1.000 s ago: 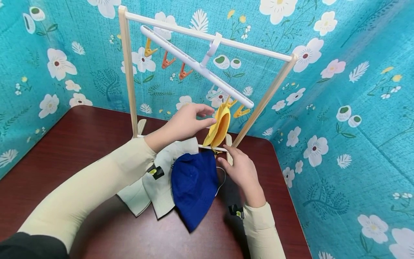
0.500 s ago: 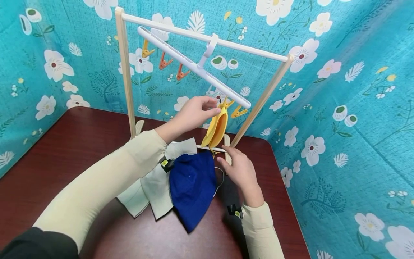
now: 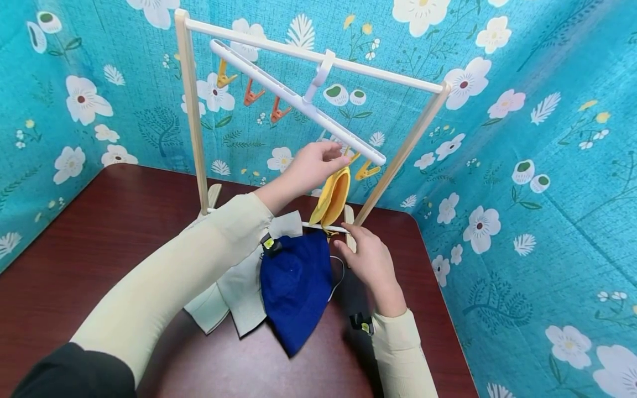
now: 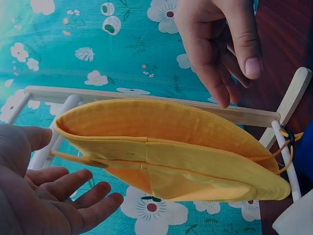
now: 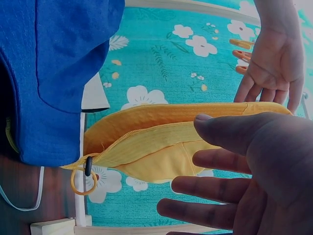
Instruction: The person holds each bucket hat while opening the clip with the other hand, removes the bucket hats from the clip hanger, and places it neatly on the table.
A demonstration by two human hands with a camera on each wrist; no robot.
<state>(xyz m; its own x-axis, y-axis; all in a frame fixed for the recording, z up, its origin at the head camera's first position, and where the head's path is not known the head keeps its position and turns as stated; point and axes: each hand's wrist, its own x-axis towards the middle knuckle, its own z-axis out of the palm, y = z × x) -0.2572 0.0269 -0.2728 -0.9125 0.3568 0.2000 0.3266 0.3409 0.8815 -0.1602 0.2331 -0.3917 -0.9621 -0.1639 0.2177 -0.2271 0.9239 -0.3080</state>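
Note:
A yellow bucket hat (image 3: pixel 332 196) hangs folded from a yellow clip on the white hanger (image 3: pixel 298 102). My left hand (image 3: pixel 318 166) is at its top edge beside that clip; in the left wrist view, thumb and fingers stand apart around the clip end of the hat (image 4: pixel 146 152). Lower down, my right hand (image 3: pixel 373 260) hovers with spread fingers beside the hat's bottom, where a cord with a black toggle (image 5: pixel 88 166) dangles. In the right wrist view, the right thumb overlaps the hat; contact is unclear. A blue bucket hat (image 3: pixel 293 287) lies below on the table.
The hanger hooks onto the top bar of a wooden rack (image 3: pixel 191 110). Orange clips (image 3: pixel 252 93) and further yellow clips (image 3: pixel 367 170) hang along it. Pale grey-green cloth pieces (image 3: pixel 244 293) lie beside the blue hat on the dark red table (image 3: pixel 59 232). Floral curtains surround the table.
My left hand has moved up and right, from beside the yellow hat to its clip. The right hand has stayed near the lower end. The head view has shifted slightly.

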